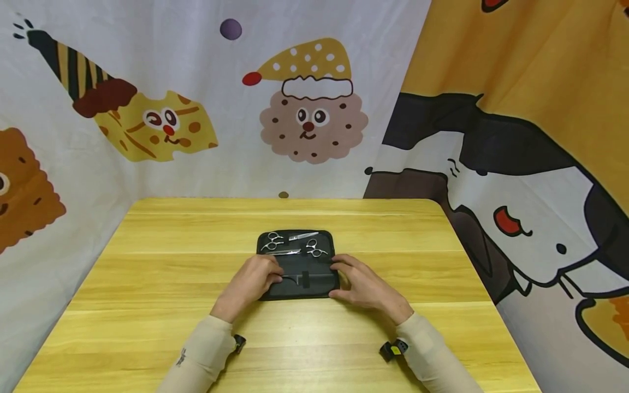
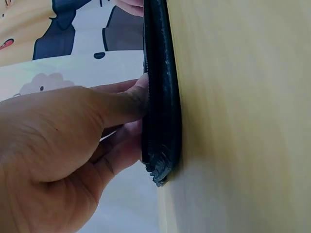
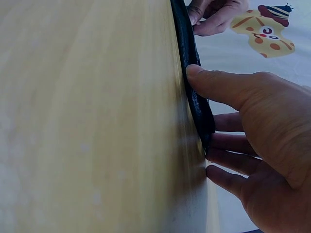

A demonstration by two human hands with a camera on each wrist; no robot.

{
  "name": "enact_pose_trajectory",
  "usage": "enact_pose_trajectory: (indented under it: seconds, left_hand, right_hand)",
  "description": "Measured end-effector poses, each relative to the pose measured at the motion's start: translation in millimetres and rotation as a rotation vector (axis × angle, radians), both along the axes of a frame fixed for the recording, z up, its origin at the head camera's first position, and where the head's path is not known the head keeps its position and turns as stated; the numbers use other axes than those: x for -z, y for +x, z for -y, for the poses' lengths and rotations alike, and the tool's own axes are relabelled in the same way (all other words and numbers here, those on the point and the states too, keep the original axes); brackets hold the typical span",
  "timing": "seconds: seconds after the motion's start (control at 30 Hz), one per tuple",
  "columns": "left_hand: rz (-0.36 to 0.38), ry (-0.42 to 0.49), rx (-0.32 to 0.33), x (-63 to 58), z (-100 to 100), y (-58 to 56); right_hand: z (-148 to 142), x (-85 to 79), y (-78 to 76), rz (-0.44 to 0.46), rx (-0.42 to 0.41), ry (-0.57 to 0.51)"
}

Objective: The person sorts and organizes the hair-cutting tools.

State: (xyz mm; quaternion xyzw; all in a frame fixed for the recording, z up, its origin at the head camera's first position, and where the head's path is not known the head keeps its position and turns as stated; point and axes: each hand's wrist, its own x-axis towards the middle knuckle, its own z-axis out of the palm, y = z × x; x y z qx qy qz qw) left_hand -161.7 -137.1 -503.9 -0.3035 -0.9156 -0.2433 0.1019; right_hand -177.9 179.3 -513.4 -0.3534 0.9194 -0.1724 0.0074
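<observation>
A wooden table, yellowish and grained, with rounded far corners; beyond it, as I look across, a white curtain printed with a grinning cheese in a striped party hat, a dusty-pink cookie in a yellow spotted cap, a purple dot higher up between them, and an orange cracker at far left; on the right, a big black-and-white cartoon animal below mustard-yellow cloth.
</observation>
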Motion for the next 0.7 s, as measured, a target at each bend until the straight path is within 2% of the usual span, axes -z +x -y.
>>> enact_pose_trajectory:
  seconds: [0.2, 0.4, 0.5, 0.6, 0.7]
  left_hand:
    - [0.036, 0.008, -0.025, 0.0, 0.5, 1.7]
    - [0.083, -0.028, -0.045, -0.7, 1.0, 3.7]
    - [0.104, -0.038, -0.033, -1.7, 1.8, 4.3]
    - [0.134, -0.018, -0.002, -3.1, 4.2, 4.4]
    - [0.146, 0.005, 0.003, -4.2, 9.3, 3.8]
  right_hand:
    - [0.3, -0.7, 0.7, 0.010, -0.004, -0.018]
    - [0.0, -0.3, 0.5, 0.004, -0.007, -0.016]
    - [-0.2, -0.1, 0.6, 0.001, -0.014, -0.020]
    - [-0.3, 0.0, 0.8, 0.003, -0.012, -0.018]
    - [-0.5, -0.2, 0.9, 0.007, -0.007, -0.012]
